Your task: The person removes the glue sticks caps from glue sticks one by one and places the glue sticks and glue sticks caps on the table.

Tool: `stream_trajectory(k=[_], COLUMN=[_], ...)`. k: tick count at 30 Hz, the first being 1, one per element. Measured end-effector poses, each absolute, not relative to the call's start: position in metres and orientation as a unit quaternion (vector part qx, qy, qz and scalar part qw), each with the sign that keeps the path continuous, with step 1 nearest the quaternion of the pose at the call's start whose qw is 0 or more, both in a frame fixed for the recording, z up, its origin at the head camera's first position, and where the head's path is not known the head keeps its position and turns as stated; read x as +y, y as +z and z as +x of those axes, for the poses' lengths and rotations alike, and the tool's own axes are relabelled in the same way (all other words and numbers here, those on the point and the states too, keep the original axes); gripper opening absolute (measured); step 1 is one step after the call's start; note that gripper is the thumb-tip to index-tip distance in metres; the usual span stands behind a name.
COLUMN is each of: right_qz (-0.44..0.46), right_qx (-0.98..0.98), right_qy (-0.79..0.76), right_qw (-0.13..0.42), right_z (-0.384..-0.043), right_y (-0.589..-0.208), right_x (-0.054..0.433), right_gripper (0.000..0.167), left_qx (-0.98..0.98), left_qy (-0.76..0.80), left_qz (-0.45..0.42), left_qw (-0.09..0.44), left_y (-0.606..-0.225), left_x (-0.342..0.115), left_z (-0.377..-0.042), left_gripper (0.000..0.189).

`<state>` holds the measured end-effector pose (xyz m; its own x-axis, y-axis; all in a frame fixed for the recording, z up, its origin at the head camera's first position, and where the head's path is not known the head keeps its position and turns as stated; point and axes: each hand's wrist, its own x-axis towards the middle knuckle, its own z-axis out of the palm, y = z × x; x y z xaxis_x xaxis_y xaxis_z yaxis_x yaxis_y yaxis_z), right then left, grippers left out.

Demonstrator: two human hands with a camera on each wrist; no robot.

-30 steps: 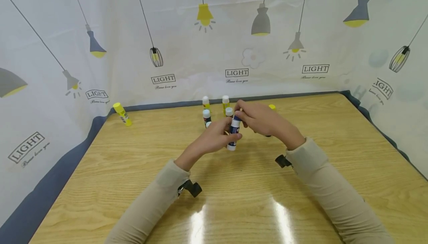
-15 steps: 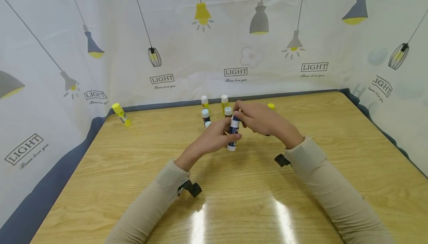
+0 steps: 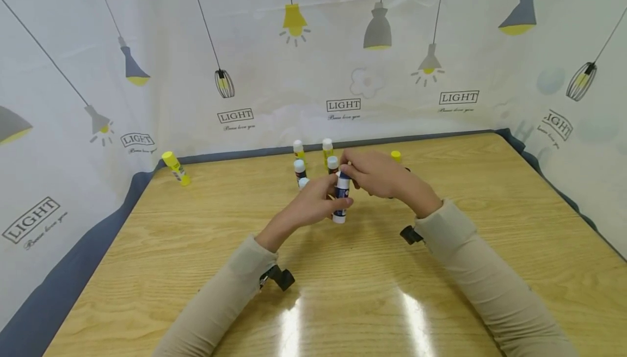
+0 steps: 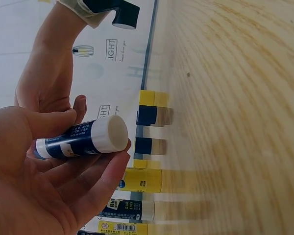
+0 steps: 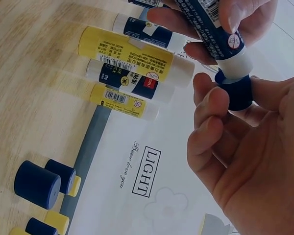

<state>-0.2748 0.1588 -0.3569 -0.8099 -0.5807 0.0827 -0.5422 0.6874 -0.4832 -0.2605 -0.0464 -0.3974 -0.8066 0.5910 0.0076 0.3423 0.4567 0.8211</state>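
Upright in my left hand (image 3: 315, 202) is a white glue stick (image 3: 341, 199) with a dark blue label. The thumb and fingers grip its barrel, and its white base faces the left wrist camera (image 4: 110, 135). At its top, the thumb and fingers of my right hand (image 3: 374, 174) pinch a dark blue cap (image 5: 237, 95). In the right wrist view the cap sits slightly tilted at the stick's white collar (image 5: 236, 67), part of its rim showing. Several uncapped-looking glue sticks with white tops, such as a yellow one (image 5: 122, 55), stand behind the left hand.
Blue caps (image 5: 37, 185) and yellow caps (image 5: 57, 220) stand on the wooden table (image 3: 235, 248) behind my right hand. A yellow glue stick with a yellow cap (image 3: 176, 168) stands at the far left. A printed cloth (image 3: 274, 85) hangs behind the table.
Both hands keep their hold on the glue stick and cap. The head view has shifted slightly, and the blue cap seems a little more tilted at the stick's top.
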Motion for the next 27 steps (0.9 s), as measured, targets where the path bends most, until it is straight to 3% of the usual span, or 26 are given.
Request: stream_trajectory(k=[27], right_qz=[-0.305], right_qx=[0.917], right_qy=[-0.254], right_qw=[0.044], right_z=[-0.2742], right_y=[-0.3576], right_x=[0.1592], right_gripper=[0.032], left_qx=[0.836], left_qy=[0.453], left_qz=[0.269], left_qw=[0.153], left_y=[-0.3972], left_x=[-0.0451], left_z=[-0.2611], left_gripper=[0.03])
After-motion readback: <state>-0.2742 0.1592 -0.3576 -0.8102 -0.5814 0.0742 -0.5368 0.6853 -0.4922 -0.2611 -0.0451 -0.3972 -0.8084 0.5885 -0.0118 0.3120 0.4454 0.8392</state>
